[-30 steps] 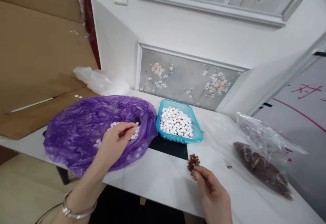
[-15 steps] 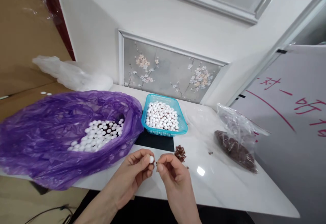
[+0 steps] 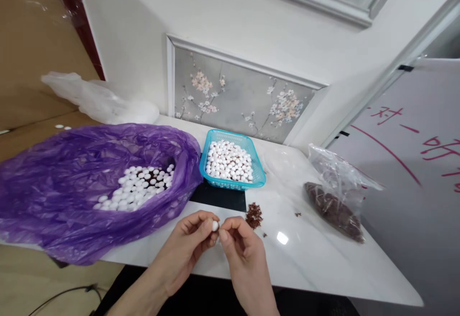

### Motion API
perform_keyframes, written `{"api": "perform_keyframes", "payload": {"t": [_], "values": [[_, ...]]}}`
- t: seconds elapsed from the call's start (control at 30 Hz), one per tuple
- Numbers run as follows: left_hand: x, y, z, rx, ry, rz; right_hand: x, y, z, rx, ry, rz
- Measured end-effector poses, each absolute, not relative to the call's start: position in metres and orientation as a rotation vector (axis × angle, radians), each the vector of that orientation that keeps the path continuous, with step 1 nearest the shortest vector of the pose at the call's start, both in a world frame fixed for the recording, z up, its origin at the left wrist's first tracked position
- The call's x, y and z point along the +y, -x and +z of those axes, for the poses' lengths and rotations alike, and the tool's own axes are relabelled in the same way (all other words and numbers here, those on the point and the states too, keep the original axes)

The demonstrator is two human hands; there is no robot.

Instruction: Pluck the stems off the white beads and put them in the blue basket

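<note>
My left hand (image 3: 190, 249) pinches a small white bead (image 3: 214, 226) between thumb and fingers near the table's front edge. My right hand (image 3: 240, 251) is closed in a pinch right beside the bead, fingertips touching it; what it holds is too small to make out. A little heap of reddish-brown bits (image 3: 253, 214) lies just beyond my right hand. To the left, a purple plastic bag (image 3: 64, 186) lies open with many white beads (image 3: 138, 189) inside. A blue basket (image 3: 259, 178) full of white beads stands behind my hands.
A clear plastic bag of brown bits (image 3: 334, 210) lies at the right on the white table (image 3: 316, 268). A crumpled white bag (image 3: 100, 102) sits at the back left by brown cardboard (image 3: 32, 66). A whiteboard with red writing (image 3: 413, 162) leans at the right.
My left hand left the purple bag with a white bead and came to the front. My right hand moved left from the brown heap to meet it; the two now touch.
</note>
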State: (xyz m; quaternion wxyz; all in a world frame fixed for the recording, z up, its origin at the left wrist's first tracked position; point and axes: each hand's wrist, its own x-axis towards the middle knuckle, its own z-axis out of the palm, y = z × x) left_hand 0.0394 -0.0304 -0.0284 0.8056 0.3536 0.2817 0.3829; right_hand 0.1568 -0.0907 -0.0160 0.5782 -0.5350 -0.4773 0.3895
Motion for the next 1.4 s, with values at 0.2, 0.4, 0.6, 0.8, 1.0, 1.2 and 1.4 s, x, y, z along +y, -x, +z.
{"api": "perform_keyframes", "payload": {"t": [0.2, 0.4, 0.6, 0.8, 1.0, 1.2, 1.4], "values": [[-0.032, -0.039, -0.03, 0.628, -0.738, 0.821, -0.092, -0.155, -0.02, -1.155, 1.354, 0.792], [-0.032, -0.04, -0.033, 0.668, -0.747, 0.843, -0.092, -0.155, -0.024, -1.175, 1.377, 0.762], [-0.033, -0.039, -0.032, 0.682, -0.758, 0.855, -0.09, -0.153, -0.025, -1.165, 1.387, 0.752], [-0.033, -0.038, -0.032, 0.689, -0.746, 0.854, -0.086, -0.153, -0.026, -1.136, 1.361, 0.813], [-0.03, -0.039, -0.033, 0.706, -0.742, 0.875, -0.081, -0.154, -0.031, -1.084, 1.352, 0.784], [-0.03, -0.041, -0.032, 0.648, -0.744, 0.854, -0.077, -0.161, -0.025, -0.997, 1.25, 0.912], [-0.03, -0.04, -0.03, 0.67, -0.681, 0.86, -0.092, -0.222, -0.034, -1.014, 1.658, 0.516]]}}
